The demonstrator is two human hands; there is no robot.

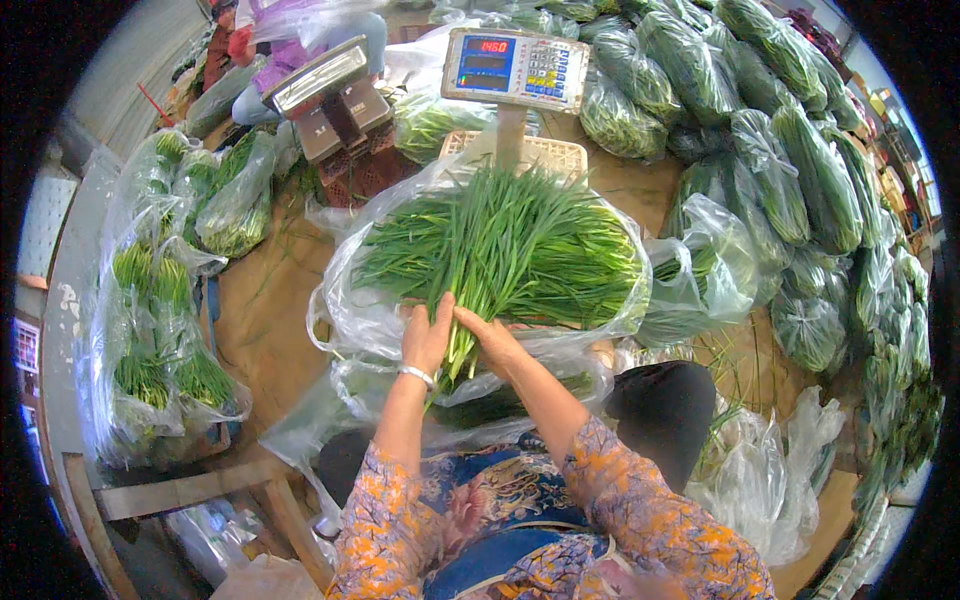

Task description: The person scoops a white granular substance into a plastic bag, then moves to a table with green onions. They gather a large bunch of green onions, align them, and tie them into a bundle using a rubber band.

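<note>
A loose bunch of long green garlic chives [487, 255] is gripped near its pale stem ends, which point towards me. My left hand [427, 337] wraps its left side, and a light bracelet circles that wrist. From the other side my right hand [493, 343] closes on the same stems, thumb close to the left thumb. Beneath the bunch, more chives [585, 262] lie spread in an opened clear plastic bag [360, 319]. Just beyond rises the display head of an electronic scale [514, 71], its lit digits facing me. The scale's platform is hidden under the bag.
Bagged greens [810, 172] are heaped along the right, and more bags [172, 322] stand at left. A second scale [345, 112] sits on a crate at the upper left, near another person [315, 34]. Crumpled plastic bags [765, 472] lie at lower right; a wooden frame [187, 491] is lower left.
</note>
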